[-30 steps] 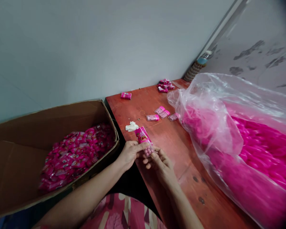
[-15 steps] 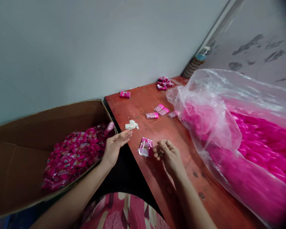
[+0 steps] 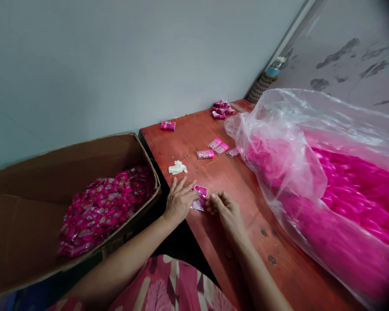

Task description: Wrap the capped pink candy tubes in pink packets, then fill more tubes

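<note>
A small printed pink-and-clear plastic packet (image 3: 199,198) lies flat near the edge of the red tabletop, between my two hands. My left hand (image 3: 180,201) is open, palm down, its stretched fingers reaching over the packet's left side. At the packet's right edge is my right hand (image 3: 226,211), its fingers curled in with the thumb against them. What they may grip is hidden. Just beyond my left fingers sits a crumpled white wad (image 3: 177,167).
Left of the table stands a cardboard box (image 3: 145,206) part-filled with pink wrapped packets (image 3: 106,207). Small pink cases (image 3: 214,149) and a pile of packets (image 3: 221,109) lie farther back. A large clear bag (image 3: 278,172) of pink pieces covers the right side. A bottle (image 3: 272,71) stands in the corner.
My left hand has moved right from the box's edge onto the packet. The pink item seen in the air by the box is no longer there. My right hand has hardly moved.
</note>
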The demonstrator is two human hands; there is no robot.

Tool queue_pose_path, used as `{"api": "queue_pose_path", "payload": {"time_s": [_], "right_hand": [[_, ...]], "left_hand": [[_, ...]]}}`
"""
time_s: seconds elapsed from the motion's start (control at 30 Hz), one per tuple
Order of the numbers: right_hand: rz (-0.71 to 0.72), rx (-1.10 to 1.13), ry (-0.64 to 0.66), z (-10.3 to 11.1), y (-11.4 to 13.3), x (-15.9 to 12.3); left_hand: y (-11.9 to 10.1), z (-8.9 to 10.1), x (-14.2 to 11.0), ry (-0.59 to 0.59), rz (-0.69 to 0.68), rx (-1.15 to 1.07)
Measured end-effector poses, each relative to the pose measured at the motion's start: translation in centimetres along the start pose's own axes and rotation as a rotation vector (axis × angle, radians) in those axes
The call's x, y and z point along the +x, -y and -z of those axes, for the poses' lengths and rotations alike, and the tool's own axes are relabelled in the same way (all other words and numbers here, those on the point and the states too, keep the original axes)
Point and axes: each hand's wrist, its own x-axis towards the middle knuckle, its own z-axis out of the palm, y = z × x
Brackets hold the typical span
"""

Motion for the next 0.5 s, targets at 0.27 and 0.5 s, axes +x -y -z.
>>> {"api": "queue_pose_path", "payload": {"time_s": [0.27, 0.5], "right_hand": [[0.126, -0.098, -0.119, -1.1, -0.9, 0.2], [0.059, 0.131, -0.110, -1.6, 0.7, 1.5]], "left_hand": [[-0.2, -0.2, -0.4, -0.156, -0.062, -0.128], [-1.6, 2.2, 0.8, -0.138, 0.132, -0.377]]}}
